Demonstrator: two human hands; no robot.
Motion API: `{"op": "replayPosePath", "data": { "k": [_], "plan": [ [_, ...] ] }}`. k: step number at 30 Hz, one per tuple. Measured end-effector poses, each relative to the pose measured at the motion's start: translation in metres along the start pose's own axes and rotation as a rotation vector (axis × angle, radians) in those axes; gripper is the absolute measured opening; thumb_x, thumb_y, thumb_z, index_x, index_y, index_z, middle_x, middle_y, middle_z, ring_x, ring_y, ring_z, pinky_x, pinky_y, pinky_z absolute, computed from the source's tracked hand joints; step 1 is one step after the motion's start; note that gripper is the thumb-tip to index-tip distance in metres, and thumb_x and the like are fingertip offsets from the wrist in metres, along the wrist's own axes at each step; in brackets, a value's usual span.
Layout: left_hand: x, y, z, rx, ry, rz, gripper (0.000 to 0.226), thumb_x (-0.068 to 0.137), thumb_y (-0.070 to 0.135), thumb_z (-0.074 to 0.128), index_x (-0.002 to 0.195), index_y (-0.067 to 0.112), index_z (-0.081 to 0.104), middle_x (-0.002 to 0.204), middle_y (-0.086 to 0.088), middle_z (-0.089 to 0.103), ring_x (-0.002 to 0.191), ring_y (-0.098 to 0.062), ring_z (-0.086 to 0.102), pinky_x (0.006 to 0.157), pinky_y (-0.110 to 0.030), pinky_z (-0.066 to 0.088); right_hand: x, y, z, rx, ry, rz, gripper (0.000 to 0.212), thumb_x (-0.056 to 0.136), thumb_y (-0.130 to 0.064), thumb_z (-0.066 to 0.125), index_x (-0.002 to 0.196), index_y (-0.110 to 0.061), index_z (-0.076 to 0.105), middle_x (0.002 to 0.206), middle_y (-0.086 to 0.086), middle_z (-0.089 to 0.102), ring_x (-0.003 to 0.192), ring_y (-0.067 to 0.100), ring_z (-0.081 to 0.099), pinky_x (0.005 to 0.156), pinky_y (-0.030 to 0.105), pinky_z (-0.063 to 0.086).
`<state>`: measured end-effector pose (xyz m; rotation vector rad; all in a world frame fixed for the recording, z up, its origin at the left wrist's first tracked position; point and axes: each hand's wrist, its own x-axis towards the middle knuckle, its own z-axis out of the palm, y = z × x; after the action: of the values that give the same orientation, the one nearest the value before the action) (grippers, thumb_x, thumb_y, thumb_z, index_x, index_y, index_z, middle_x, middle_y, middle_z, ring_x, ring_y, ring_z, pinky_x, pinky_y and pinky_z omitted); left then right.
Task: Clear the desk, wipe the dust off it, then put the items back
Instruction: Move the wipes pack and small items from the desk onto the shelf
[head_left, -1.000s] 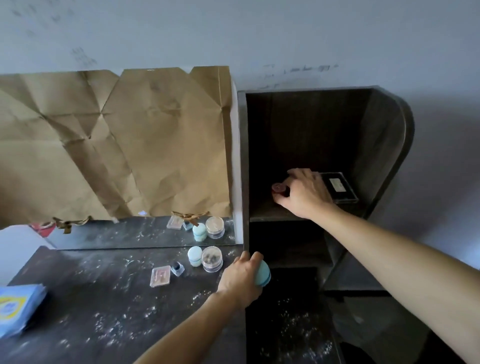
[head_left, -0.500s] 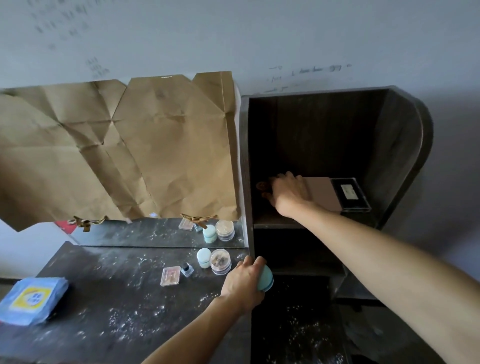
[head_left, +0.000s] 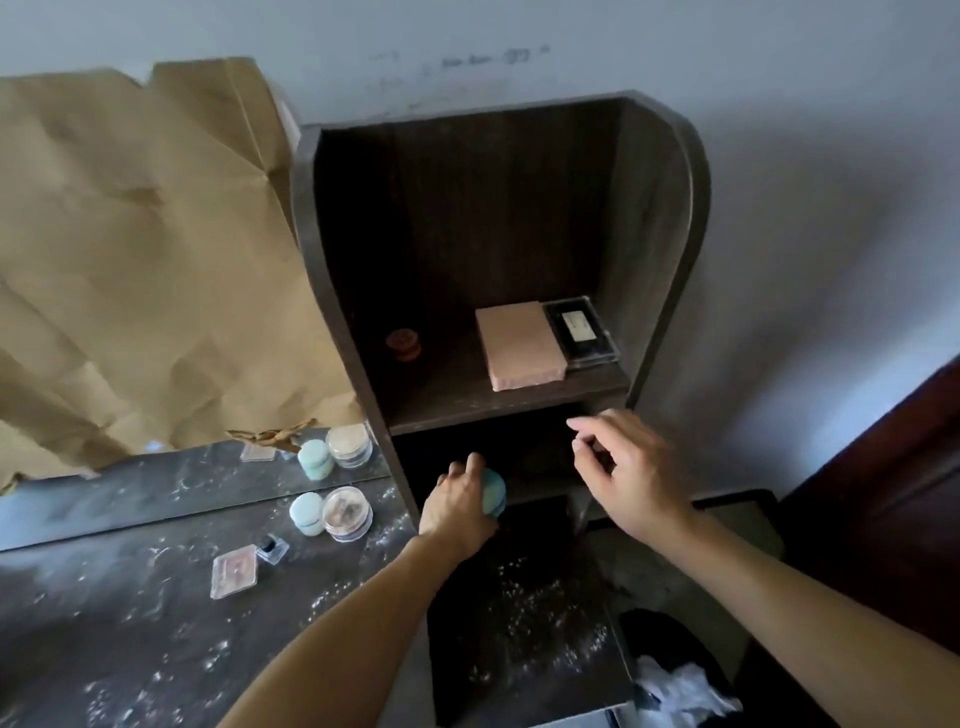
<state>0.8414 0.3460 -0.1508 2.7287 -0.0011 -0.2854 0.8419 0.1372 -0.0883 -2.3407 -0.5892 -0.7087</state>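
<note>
The desk is lying dusty under both arms. The left hand is gripping a teal round case, mostly hidden behind the fingers, at the shelf unit's lower opening. The right hand is hovering loosely open, holding nothing. On the desk are sitting 1 mint round case, 1 clear jar, 1 small bottle and 1 flat clear case. On the upper shelf are resting 1 dim reddish pot, 1 pink box and 1 black case. Crumpled white stuff is cut off bottom right.
</note>
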Motion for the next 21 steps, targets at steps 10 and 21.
{"op": "replayPosePath", "data": {
  "k": [10,21],
  "plan": [
    [0.077,0.051,0.047,-0.022,-0.022,0.03,0.074,0.079,0.019,0.07,0.143,0.023,0.033,0.132,-0.014,0.041,0.118,-0.035,0.046,0.096,-0.042,0.044,-0.129,0.085,0.004,-0.075,-0.365,0.47,0.022,0.071,-0.009,0.075,0.09,-0.019,0.07,0.064,-0.018,0.052,0.052,-0.002,0.05,0.054,0.016,0.047],
    [0.092,0.064,0.056,-0.183,0.112,-0.031,0.068,0.08,0.007,0.064,0.142,0.016,0.036,0.137,-0.018,0.04,0.122,-0.039,0.046,0.099,-0.043,0.043,-0.158,0.101,0.023,-0.116,-0.531,0.521,0.019,0.077,-0.023,0.068,0.095,-0.02,0.069,0.072,-0.009,0.066,0.061,0.005,0.057,0.059,0.023,0.052]
  ]
}}
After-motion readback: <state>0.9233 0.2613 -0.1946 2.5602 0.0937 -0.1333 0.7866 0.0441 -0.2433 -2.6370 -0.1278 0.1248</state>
